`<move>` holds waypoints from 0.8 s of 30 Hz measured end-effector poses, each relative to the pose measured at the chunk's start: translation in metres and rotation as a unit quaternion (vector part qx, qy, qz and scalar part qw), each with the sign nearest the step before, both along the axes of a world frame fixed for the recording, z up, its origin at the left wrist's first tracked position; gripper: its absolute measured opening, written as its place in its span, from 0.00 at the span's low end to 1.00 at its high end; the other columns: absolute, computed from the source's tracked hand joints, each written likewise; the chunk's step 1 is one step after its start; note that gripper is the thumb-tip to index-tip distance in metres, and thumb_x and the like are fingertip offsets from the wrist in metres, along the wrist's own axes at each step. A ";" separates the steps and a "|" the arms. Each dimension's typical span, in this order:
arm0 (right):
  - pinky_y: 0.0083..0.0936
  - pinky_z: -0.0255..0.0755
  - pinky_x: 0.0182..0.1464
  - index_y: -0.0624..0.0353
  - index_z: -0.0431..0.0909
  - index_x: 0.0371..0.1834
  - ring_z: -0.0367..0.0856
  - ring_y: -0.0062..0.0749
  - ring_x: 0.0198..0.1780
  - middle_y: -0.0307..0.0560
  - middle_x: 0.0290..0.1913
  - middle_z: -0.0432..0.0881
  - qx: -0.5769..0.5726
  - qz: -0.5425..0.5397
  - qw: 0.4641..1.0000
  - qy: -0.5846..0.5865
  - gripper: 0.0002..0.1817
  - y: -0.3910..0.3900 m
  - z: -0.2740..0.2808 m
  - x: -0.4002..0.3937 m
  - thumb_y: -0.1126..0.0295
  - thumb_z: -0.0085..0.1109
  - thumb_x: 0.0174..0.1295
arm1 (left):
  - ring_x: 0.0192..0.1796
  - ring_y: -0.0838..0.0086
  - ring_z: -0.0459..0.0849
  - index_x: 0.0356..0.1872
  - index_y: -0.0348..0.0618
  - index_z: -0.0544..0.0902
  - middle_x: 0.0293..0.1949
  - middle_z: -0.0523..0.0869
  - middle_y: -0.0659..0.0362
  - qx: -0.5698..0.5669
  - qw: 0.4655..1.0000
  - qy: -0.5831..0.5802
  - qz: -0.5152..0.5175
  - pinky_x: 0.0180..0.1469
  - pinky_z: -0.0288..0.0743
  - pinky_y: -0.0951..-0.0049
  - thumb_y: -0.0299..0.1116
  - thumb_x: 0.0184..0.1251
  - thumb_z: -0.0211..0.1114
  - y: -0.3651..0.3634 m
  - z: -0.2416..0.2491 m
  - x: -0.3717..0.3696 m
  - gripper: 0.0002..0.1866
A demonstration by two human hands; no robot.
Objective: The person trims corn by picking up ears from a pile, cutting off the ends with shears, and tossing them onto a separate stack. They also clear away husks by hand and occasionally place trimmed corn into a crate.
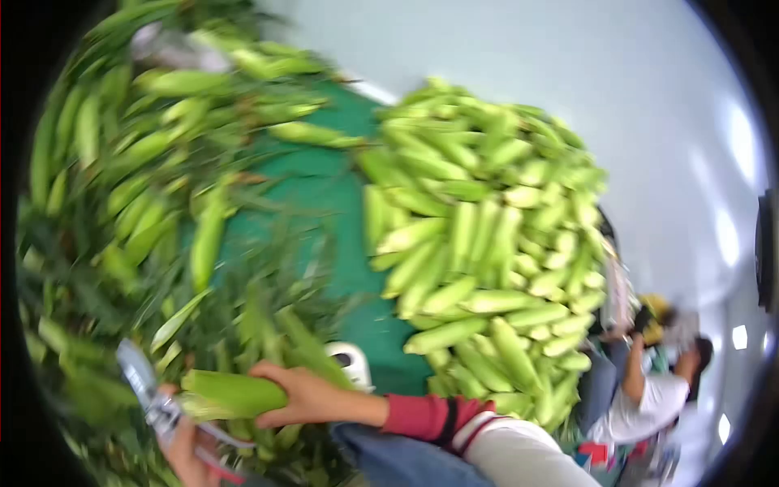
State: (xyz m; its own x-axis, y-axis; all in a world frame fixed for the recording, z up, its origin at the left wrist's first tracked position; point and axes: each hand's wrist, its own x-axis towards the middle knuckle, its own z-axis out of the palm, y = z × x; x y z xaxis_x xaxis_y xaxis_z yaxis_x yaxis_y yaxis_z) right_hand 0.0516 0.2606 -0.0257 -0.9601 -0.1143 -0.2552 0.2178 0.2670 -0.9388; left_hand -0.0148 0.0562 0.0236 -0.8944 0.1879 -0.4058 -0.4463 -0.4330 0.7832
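Note:
Near the lower left, my right hand (312, 396), at the end of a red sleeve, grips an ear of corn (239, 394) in its green husk. The husk's blunt end points left, towards my other hand. Below it, my left hand (188, 454) is closed around pruning shears (162, 412) with pale metal parts and a bit of red at the handle. The shears are close beside the corn's cut-looking end; motion blur hides whether they touch it. Leaves and unsorted ears of corn (142, 215) lie all around on the left.
A big heap of husked-green corn ears (462, 243) covers the right of the green floor (357, 252). A white round object (350, 364) lies by my forearm. A pale wall (527, 49) runs behind. Another person (649, 398) sits beyond the heap.

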 end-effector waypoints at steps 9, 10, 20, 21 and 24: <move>0.39 0.72 0.46 0.55 0.69 0.57 0.79 0.37 0.42 0.45 0.44 0.79 -0.160 -0.765 0.607 0.144 0.25 0.215 0.013 0.277 0.53 0.56 0.62 | 0.57 0.59 0.78 0.65 0.40 0.66 0.57 0.77 0.48 0.009 0.994 -0.047 -0.096 0.57 0.73 0.58 0.36 0.58 0.66 -0.062 -0.023 0.006 0.34; 0.39 0.72 0.47 0.55 0.70 0.57 0.79 0.38 0.43 0.46 0.45 0.79 -0.071 -0.790 0.589 0.154 0.24 0.240 0.014 0.315 0.54 0.56 0.63 | 0.57 0.61 0.78 0.68 0.45 0.64 0.57 0.78 0.51 0.031 0.994 -0.054 -0.087 0.54 0.75 0.58 0.37 0.57 0.64 -0.065 -0.028 0.007 0.35; 0.38 0.71 0.57 0.61 0.77 0.55 0.77 0.45 0.54 0.56 0.52 0.80 0.509 -0.712 0.468 -0.120 0.17 0.359 0.073 0.407 0.64 0.51 0.68 | 0.42 0.66 0.80 0.64 0.51 0.66 0.39 0.79 0.56 -0.147 0.985 -0.075 0.056 0.47 0.75 0.64 0.23 0.58 0.60 -0.128 -0.058 0.008 0.30; 0.38 0.71 0.58 0.62 0.78 0.54 0.77 0.45 0.55 0.57 0.53 0.80 0.518 -0.700 0.477 -0.115 0.17 0.353 0.080 0.384 0.65 0.51 0.69 | 0.37 0.71 0.79 0.60 0.47 0.68 0.34 0.78 0.58 -0.271 0.961 -0.027 0.056 0.42 0.75 0.69 0.21 0.57 0.59 -0.136 -0.069 0.000 0.27; 0.35 0.67 0.63 0.64 0.74 0.59 0.74 0.45 0.60 0.57 0.58 0.77 0.529 -0.586 0.613 -0.030 0.18 0.391 0.041 0.347 0.68 0.48 0.70 | 0.33 0.63 0.78 0.49 0.43 0.70 0.31 0.78 0.56 -0.478 0.867 0.030 0.142 0.40 0.74 0.64 0.26 0.57 0.63 -0.168 -0.107 -0.052 0.19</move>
State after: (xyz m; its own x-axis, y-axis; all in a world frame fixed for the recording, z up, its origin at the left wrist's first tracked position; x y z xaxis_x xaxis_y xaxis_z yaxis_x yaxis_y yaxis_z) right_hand 0.3989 0.6519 0.0152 -0.2092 0.9052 0.3699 0.8684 0.3459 -0.3553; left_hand -0.0664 -0.1119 -0.0835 -0.8747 -0.4389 -0.2056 -0.3734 0.3399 0.8631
